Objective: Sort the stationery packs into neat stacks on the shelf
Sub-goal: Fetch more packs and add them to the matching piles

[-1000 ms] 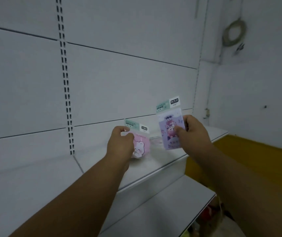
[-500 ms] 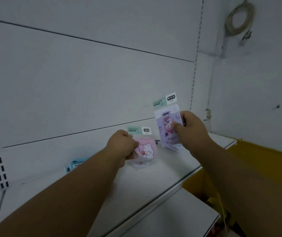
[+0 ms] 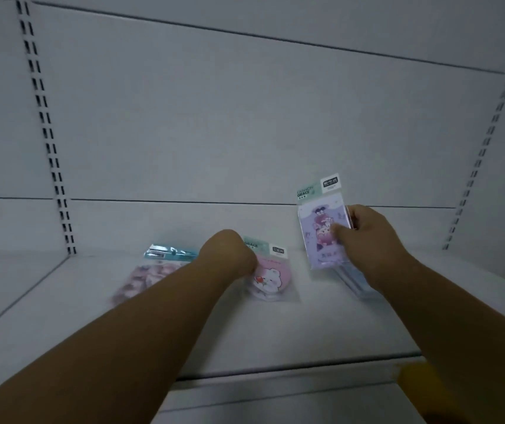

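Two bare arms reach out over a white shelf [image 3: 291, 338]. The right hand [image 3: 364, 237] holds a purple pack [image 3: 321, 231] up in the air, standing almost straight. The thumb is on the front of the pack and the other fingers are curled around its right edge, so the hand is closed tight on it. The pack has a green strip on top and a cartoon picture on the front.

Under the purple pack, some more packs [image 3: 355, 280] lie flat in a pile on the shelf. They are blurry, so it is hard to see how many there are.

The left hand [image 3: 230, 255] is down low by a pink pack [image 3: 271, 278] with a white bear on it. The pink pack lies on the shelf near the middle. The hand touches its left top edge, but the fingers are hidden behind the hand, so I cannot tell if they are gripping it.

To the left, behind the left arm, another pack [image 3: 153, 270] lies flat on the shelf. It has a blue strip on top and looks blurry.
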